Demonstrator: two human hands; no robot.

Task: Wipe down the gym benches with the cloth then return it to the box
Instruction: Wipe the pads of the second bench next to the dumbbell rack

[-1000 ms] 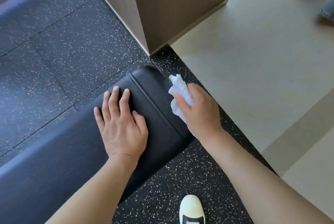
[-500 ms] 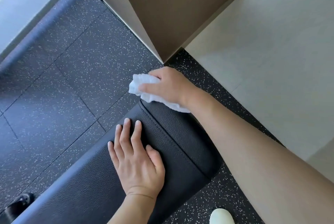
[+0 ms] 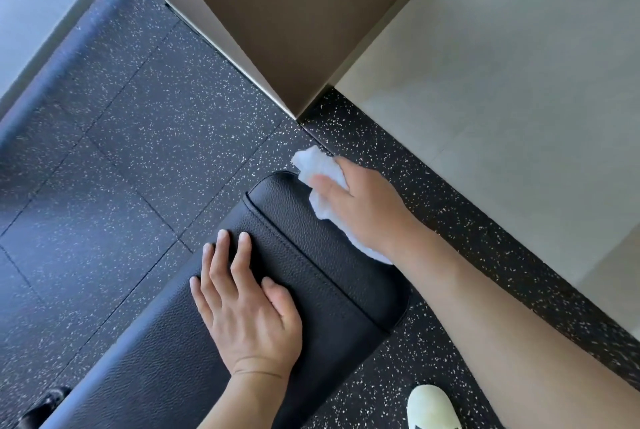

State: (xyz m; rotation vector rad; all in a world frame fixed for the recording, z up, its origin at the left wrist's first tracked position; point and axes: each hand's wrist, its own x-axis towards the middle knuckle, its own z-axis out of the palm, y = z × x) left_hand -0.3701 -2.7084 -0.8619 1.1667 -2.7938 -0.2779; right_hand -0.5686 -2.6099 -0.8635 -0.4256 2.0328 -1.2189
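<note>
Right hand point(image 3: 360, 206) shifted rightward, grip clamped on cloth point(image 3: 317, 168); left hand point(image 3: 246, 307) flat on bench point(image 3: 329, 272).

The white cloth point(image 3: 320, 182) is largely covered by the right hand point(image 3: 360, 210); only a crumpled end and a strip below the wrist show. The fingers' tips on that hand are buried in the cloth and blurred. The black bench pad point(image 3: 311, 269) runs out of frame at the lower left; its frame and legs are hidden beneath it. The left hand's point(image 3: 249, 317) palm is hidden against the pad. Both forearms are cut by the bottom and right edges. A white shoe point(image 3: 431, 408) is cropped at the bottom edge. A dark object point(image 3: 45, 406) at the bottom left corner cannot be identified. The brown column point(image 3: 294, 12) is cut off at the top.
</note>
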